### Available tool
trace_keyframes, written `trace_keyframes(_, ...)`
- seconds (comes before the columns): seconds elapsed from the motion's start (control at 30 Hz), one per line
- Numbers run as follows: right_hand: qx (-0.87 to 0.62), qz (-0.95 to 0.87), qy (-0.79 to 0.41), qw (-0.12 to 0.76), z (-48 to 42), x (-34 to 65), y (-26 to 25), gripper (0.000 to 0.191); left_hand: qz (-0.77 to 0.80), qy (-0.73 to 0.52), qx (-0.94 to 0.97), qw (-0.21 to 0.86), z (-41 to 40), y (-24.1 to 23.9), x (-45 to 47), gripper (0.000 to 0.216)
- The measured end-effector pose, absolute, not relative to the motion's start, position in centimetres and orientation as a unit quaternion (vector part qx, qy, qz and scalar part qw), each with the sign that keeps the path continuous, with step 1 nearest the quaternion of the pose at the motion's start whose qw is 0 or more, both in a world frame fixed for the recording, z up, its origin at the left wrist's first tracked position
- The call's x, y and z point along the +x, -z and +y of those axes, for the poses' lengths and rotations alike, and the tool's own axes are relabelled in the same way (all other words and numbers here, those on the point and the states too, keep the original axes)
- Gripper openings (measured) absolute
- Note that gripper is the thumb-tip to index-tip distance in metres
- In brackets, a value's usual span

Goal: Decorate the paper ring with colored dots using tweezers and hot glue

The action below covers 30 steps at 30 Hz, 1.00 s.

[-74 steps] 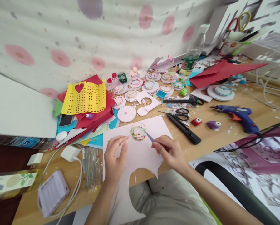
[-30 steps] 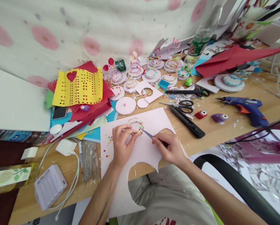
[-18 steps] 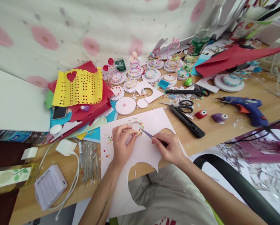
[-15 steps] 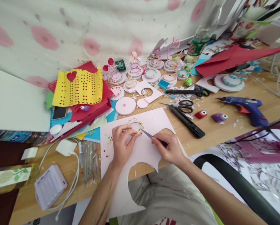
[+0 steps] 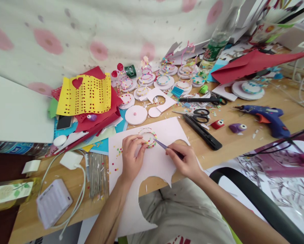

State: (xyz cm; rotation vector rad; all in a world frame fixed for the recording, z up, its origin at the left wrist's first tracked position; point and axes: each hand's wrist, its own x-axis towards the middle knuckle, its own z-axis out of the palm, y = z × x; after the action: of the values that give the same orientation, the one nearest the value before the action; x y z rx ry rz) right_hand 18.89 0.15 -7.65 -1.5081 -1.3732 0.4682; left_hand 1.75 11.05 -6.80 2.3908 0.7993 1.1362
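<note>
A ring of thin wire or strip dotted with small coloured pieces (image 5: 152, 135) rests over a white cut-out board (image 5: 157, 162). My left hand (image 5: 133, 154) pinches the near left side of this ring between thumb and fingers. In my right hand (image 5: 181, 156) is a pair of tweezers (image 5: 160, 143), its tip close to the ring's right edge; whether the tip touches the ring I cannot tell. Several tiny red, yellow and green paper bits (image 5: 115, 166) lie on the board left of my left hand.
Beyond the board stand white discs with decorated rings (image 5: 164, 81). Scissors (image 5: 202, 115), a black box cutter (image 5: 202, 132), small punches (image 5: 237, 127) and a blue glue gun (image 5: 266, 117) lie to the right. Thin wire sticks (image 5: 98, 174) and a white cable (image 5: 84, 189) are left.
The tweezers' tip has shifted slightly up and right, a little away from my left fingertips. My left hand keeps its pinch on the ring, with its fingers slightly moved.
</note>
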Motion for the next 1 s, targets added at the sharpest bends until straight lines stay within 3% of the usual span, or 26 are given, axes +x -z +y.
trace_keyframes(1.0,-0.619,-0.579,-0.205,0.489,0.09,18.92,7.46,0.026,0.284,-0.396,0.850,0.203,11.00,6.73,1.78,0.007)
